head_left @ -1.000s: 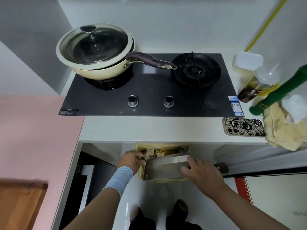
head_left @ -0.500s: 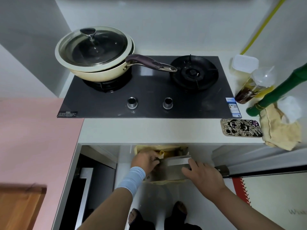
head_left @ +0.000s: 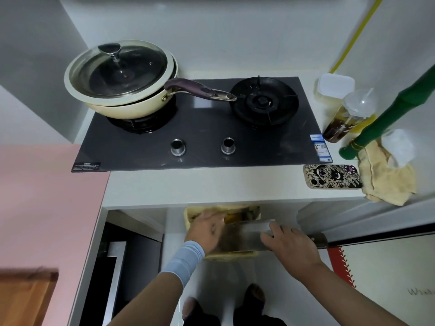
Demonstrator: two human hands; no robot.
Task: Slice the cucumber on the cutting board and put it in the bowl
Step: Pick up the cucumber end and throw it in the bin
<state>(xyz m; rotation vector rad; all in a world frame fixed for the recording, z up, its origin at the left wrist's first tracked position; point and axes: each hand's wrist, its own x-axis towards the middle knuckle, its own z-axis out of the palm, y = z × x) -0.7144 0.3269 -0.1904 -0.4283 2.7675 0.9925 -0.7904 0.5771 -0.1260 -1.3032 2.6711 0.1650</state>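
The right hand (head_left: 290, 244) is closed round the handle of a cleaver (head_left: 247, 236), fingers lying forward onto the near end of the blade; the butt of the handle sticks out to the right of the hand. The blade is held flat side up, below the counter (head_left: 200, 187), over a bin (head_left: 188, 216) lined with a yellowish bag. The left hand (head_left: 207, 231), in a pale blue cuff (head_left: 186, 260), lies on the left end of the blade. It is blurred, so I cannot tell whether it grips or only presses. Blade and hands hide most of the bin's mouth, and the counter edge overhangs its far rim. The scraps showing in the gap are too blurred to name, so I cannot tell where the cucumber is.

On the counter sits a dark hob (head_left: 200, 142) with two knobs (head_left: 178, 147). A cream pan (head_left: 131, 107) under a glass lid (head_left: 120, 69) stands on the left burner, its purple handle reaching toward the bare right burner (head_left: 263, 100). Right of the hob lie a phone (head_left: 332, 176) in a patterned case, a yellowish cloth (head_left: 386, 182), a jar (head_left: 341, 123) of dark contents, a white box (head_left: 336, 85) and a green bottle (head_left: 388, 114). A yellow hose (head_left: 353, 36) runs up the wall. A pink surface (head_left: 47, 196) fills the left, with a wooden board (head_left: 26, 297) at its near corner. Two feet (head_left: 254, 295) show on the white floor.
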